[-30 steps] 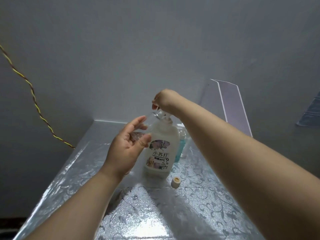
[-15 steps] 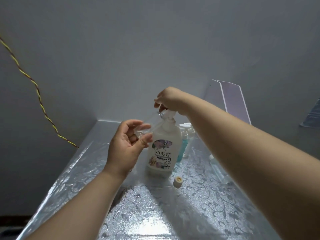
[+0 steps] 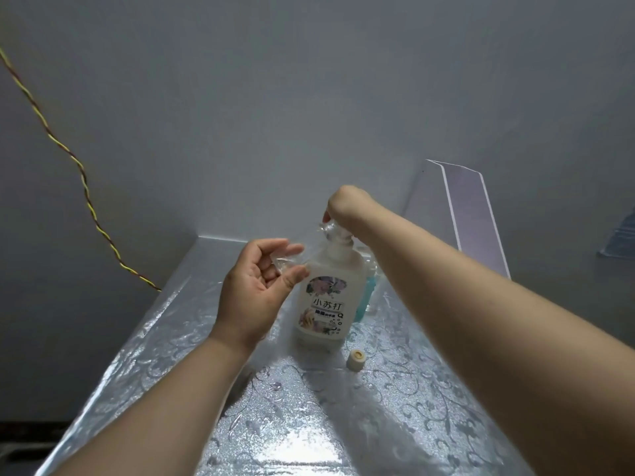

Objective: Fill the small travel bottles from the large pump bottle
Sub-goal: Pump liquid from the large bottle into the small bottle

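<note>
Clear plastic in left hand point(image 3: 256, 293): pinches travel bottle point(image 3: 283, 261) between thumb and fingertips, spout point(image 3: 324, 228) just beside at 2 o'clock; curls right hand point(image 3: 345, 207) over pump head point(image 3: 338, 237).

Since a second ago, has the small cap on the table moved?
No: the small cap stays beside the front-right base corner of the pump bottle.

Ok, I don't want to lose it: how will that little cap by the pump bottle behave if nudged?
The cap looks small and light, so it would probably skid easily on the glossy table cover. It stands on end, so seems stable; tipped onto its round side, it may roll.
</note>
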A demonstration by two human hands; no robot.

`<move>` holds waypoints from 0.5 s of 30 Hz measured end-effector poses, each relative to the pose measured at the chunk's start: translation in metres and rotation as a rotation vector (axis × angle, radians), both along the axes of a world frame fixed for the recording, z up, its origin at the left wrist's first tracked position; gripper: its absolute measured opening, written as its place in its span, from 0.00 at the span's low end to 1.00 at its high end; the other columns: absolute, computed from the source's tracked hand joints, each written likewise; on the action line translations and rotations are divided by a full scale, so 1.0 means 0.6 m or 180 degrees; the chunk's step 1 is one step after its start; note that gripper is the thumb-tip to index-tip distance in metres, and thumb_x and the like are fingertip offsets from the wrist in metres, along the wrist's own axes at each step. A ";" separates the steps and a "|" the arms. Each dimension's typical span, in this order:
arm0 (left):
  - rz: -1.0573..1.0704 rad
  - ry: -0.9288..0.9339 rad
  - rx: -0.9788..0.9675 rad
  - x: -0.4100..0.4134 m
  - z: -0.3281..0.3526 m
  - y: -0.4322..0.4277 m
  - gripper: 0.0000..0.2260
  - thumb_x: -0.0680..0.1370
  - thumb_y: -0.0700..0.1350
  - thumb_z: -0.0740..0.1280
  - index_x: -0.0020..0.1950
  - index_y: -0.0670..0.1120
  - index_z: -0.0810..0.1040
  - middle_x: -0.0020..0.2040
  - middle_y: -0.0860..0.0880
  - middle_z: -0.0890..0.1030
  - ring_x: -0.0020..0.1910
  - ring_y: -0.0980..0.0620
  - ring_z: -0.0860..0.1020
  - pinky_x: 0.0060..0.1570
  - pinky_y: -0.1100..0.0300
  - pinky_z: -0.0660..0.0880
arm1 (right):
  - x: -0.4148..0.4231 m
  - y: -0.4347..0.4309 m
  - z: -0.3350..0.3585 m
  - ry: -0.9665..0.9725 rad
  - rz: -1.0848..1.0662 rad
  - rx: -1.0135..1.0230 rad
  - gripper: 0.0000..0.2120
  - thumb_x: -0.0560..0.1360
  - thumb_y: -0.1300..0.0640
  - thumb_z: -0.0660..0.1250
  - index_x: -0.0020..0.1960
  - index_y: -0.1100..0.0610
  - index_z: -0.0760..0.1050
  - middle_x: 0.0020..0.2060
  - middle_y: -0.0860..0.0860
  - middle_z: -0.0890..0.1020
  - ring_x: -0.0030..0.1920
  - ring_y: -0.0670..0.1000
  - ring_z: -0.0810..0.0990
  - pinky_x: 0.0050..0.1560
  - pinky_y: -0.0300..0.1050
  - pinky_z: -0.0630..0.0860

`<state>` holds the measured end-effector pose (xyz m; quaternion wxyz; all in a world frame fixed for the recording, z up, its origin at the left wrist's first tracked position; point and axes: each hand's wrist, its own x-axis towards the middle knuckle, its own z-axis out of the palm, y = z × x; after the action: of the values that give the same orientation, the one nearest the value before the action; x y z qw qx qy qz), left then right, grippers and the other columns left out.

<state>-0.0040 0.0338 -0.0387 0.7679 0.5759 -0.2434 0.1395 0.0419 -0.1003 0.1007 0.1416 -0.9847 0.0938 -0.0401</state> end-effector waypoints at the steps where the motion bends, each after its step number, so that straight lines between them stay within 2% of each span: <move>1: 0.0002 -0.0004 0.0008 -0.001 0.001 0.000 0.17 0.68 0.43 0.74 0.54 0.50 0.74 0.55 0.49 0.83 0.56 0.49 0.81 0.57 0.49 0.77 | -0.007 0.000 0.003 0.0057 0.0085 -0.0001 0.17 0.78 0.66 0.56 0.64 0.64 0.74 0.61 0.60 0.77 0.57 0.59 0.78 0.51 0.45 0.75; 2: 0.0003 -0.0008 0.0016 -0.001 0.001 0.000 0.17 0.68 0.43 0.74 0.54 0.50 0.74 0.55 0.49 0.83 0.56 0.48 0.81 0.58 0.48 0.77 | -0.015 0.001 0.008 0.0054 0.0203 0.0062 0.16 0.79 0.65 0.56 0.64 0.65 0.74 0.55 0.60 0.78 0.48 0.58 0.80 0.42 0.43 0.75; 3: 0.0001 -0.0020 0.0023 -0.002 0.002 0.000 0.17 0.68 0.44 0.74 0.54 0.50 0.74 0.55 0.49 0.83 0.55 0.48 0.81 0.57 0.48 0.77 | -0.021 0.002 0.016 0.0014 0.0263 0.0118 0.16 0.79 0.64 0.57 0.64 0.65 0.73 0.49 0.59 0.77 0.38 0.54 0.78 0.34 0.41 0.72; 4: 0.0005 -0.0036 0.0028 -0.002 0.002 -0.001 0.17 0.68 0.44 0.74 0.54 0.50 0.74 0.55 0.50 0.83 0.55 0.48 0.81 0.57 0.48 0.77 | -0.024 0.003 0.025 0.0039 0.0274 0.0105 0.15 0.79 0.63 0.57 0.63 0.65 0.74 0.46 0.57 0.75 0.31 0.50 0.73 0.29 0.38 0.68; 5: 0.0013 -0.0049 0.0035 -0.002 0.003 -0.001 0.17 0.68 0.43 0.74 0.54 0.50 0.74 0.55 0.50 0.83 0.55 0.48 0.81 0.57 0.48 0.77 | -0.021 0.002 0.032 0.0055 0.0280 0.0055 0.14 0.80 0.62 0.57 0.62 0.65 0.75 0.45 0.56 0.75 0.29 0.49 0.70 0.27 0.37 0.66; 8: 0.0024 -0.0065 0.0044 -0.003 0.005 -0.002 0.17 0.68 0.44 0.73 0.54 0.50 0.74 0.54 0.52 0.83 0.55 0.49 0.81 0.57 0.50 0.77 | -0.011 0.008 0.037 0.0084 0.0408 0.0052 0.15 0.80 0.60 0.57 0.61 0.64 0.77 0.46 0.56 0.77 0.33 0.51 0.72 0.32 0.38 0.68; 11: -0.0026 -0.0048 0.0030 -0.002 0.006 -0.001 0.18 0.67 0.44 0.73 0.55 0.50 0.73 0.55 0.51 0.83 0.55 0.49 0.82 0.57 0.52 0.78 | -0.004 0.006 0.023 0.0020 0.0456 0.0101 0.14 0.79 0.61 0.59 0.61 0.63 0.77 0.57 0.58 0.81 0.46 0.51 0.73 0.48 0.42 0.75; 12: -0.0042 -0.0042 0.0024 -0.002 0.005 -0.002 0.18 0.67 0.45 0.73 0.55 0.49 0.73 0.55 0.51 0.83 0.55 0.48 0.82 0.57 0.52 0.78 | -0.002 0.006 0.020 0.0009 0.0450 0.0120 0.14 0.79 0.62 0.59 0.60 0.63 0.78 0.59 0.58 0.80 0.46 0.51 0.73 0.45 0.42 0.75; 14: -0.0059 -0.0017 0.0025 0.000 0.003 -0.002 0.18 0.67 0.44 0.73 0.55 0.49 0.73 0.54 0.50 0.83 0.55 0.48 0.82 0.57 0.51 0.78 | 0.000 0.005 0.014 0.0075 0.0425 0.0152 0.14 0.80 0.63 0.57 0.59 0.63 0.79 0.59 0.59 0.80 0.46 0.53 0.73 0.34 0.40 0.69; 15: -0.0058 -0.0006 0.0026 0.000 0.001 -0.002 0.18 0.68 0.43 0.73 0.54 0.49 0.73 0.54 0.49 0.83 0.55 0.49 0.82 0.57 0.50 0.78 | 0.000 0.005 0.010 0.0093 0.0398 0.0161 0.14 0.80 0.64 0.57 0.60 0.64 0.79 0.60 0.60 0.79 0.46 0.53 0.72 0.33 0.41 0.68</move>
<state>-0.0037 0.0325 -0.0380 0.7666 0.5766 -0.2499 0.1321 0.0421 -0.0971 0.1070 0.1673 -0.9852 0.0351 -0.0144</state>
